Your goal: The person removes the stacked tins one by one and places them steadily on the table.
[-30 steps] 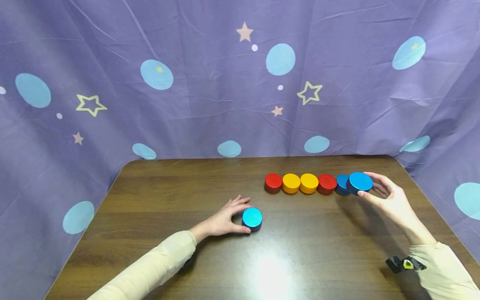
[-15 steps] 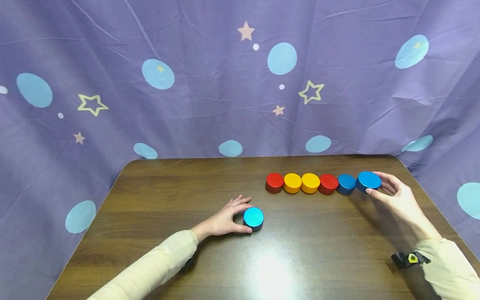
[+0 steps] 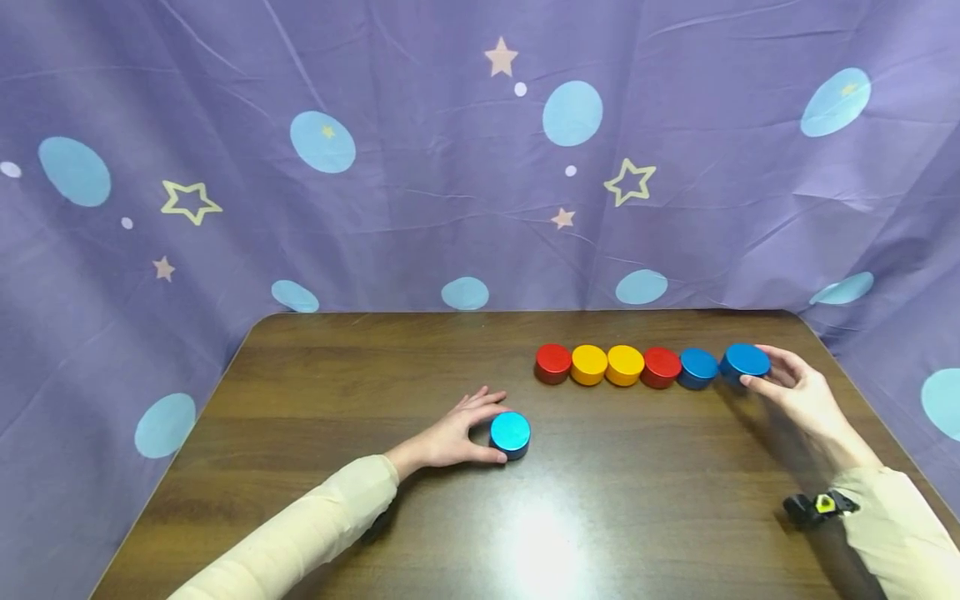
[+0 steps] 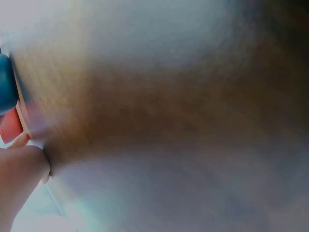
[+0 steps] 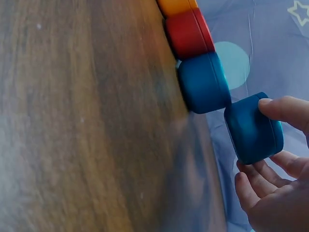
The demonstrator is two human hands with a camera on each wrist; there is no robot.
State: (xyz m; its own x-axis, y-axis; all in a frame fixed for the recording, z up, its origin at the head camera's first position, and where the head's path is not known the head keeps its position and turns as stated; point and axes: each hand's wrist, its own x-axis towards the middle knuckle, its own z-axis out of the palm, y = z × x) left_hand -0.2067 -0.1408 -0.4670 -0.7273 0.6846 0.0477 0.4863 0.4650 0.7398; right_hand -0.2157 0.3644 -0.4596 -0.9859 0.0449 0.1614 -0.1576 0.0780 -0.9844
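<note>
In the head view my right hand [image 3: 806,404] grips a round blue tin [image 3: 745,362] between thumb and fingers at the right end of a row of tins. The right wrist view shows this held tin [image 5: 253,128] raised off the tabletop and slightly tilted, with a lid seam near its top. Just left of it, another blue tin [image 3: 698,368] stands on the table. My left hand [image 3: 453,435] rests nearer the front, thumb and index finger around the sides of a bright blue tin [image 3: 510,435]. The left wrist view is mostly blurred tabletop, with part of that tin [image 4: 7,84] at its edge.
The row continues leftward with a red tin [image 3: 661,367], two yellow tins [image 3: 625,365] and another red tin [image 3: 552,363], standing side by side. They stand toward the back of the brown wooden table [image 3: 337,358]. A purple patterned curtain [image 3: 420,167] hangs behind it.
My right hand has carried its blue tin rightward and slightly down, uncovering the standing blue tin beside it. My left hand stays at its tin; the head view has shifted a little.
</note>
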